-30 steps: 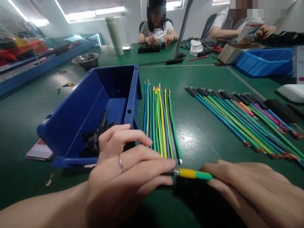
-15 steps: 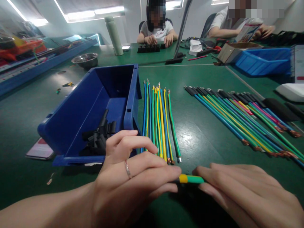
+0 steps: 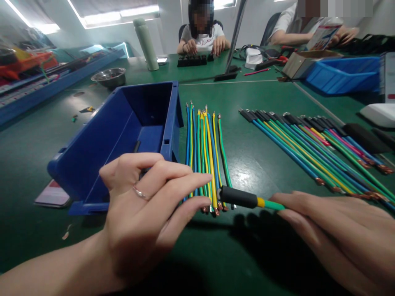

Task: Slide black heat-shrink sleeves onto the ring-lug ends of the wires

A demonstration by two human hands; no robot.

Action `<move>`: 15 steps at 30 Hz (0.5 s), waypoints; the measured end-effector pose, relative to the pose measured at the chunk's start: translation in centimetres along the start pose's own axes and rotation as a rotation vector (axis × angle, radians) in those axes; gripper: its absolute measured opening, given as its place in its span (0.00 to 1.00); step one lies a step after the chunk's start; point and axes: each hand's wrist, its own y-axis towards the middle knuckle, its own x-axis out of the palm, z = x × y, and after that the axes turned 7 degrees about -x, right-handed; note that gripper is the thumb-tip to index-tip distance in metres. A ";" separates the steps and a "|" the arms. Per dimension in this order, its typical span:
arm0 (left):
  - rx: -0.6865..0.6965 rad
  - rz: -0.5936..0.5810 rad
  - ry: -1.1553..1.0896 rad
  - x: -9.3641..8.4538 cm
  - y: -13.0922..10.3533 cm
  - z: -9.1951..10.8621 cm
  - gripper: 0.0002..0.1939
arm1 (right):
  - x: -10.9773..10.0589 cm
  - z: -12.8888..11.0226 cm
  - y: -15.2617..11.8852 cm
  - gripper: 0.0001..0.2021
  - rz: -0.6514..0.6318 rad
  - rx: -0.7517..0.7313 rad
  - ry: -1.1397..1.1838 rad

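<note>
- Head view: the right hand (image 3: 336, 234) is closed in a pinch on a green-and-yellow wire (image 3: 273, 204), at the near right of the scene.
- Black sleeve (image 3: 239, 197) covers the wire's left end; the wire is held above the table (image 3: 271, 98).
- Left hand (image 3: 151, 209) has thumb and forefinger slightly parted, with nothing seen between them; the tips are just left of the sleeve, apart from it.
- Dark blue bin (image 3: 83, 135) stands at left, partly hidden by the left hand.
- Loose wires (image 3: 211, 160) in blue, green and yellow lie side by side, right of the bin.
- Sleeved wires (image 3: 304, 152) lie slantwise at right, black-covered at their far ends, with bare copper at several near ends.
- Far side: a seated co-worker (image 3: 205, 43) handles black parts (image 3: 191, 61).
</note>
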 end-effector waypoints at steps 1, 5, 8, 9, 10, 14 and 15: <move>0.012 0.004 -0.010 0.2 0.0 0.0 0.07 | 0.0 0.0 0.2 0.10 0.000 -0.007 0.001; 0.002 0.067 -0.044 1.0 -0.6 0.6 0.09 | 0.1 0.1 0.5 0.09 -0.016 -0.072 0.005; -0.056 0.044 -0.119 1.3 -1.0 1.1 0.13 | 0.1 0.1 0.3 0.10 -0.008 -0.089 -0.017; -0.073 0.036 -0.132 1.4 -1.0 1.1 0.15 | 0.2 0.1 0.2 0.10 -0.001 -0.090 -0.020; -0.089 0.040 -0.130 1.4 -1.0 1.2 0.16 | 0.2 0.1 0.1 0.10 -0.005 -0.089 -0.014; -0.055 0.060 -0.054 1.1 -0.2 1.0 0.14 | 0.4 0.0 0.0 0.10 -0.046 -0.078 -0.004; -0.037 0.042 -0.044 1.0 0.1 1.0 0.11 | 0.4 0.0 -0.1 0.11 -0.046 -0.079 -0.008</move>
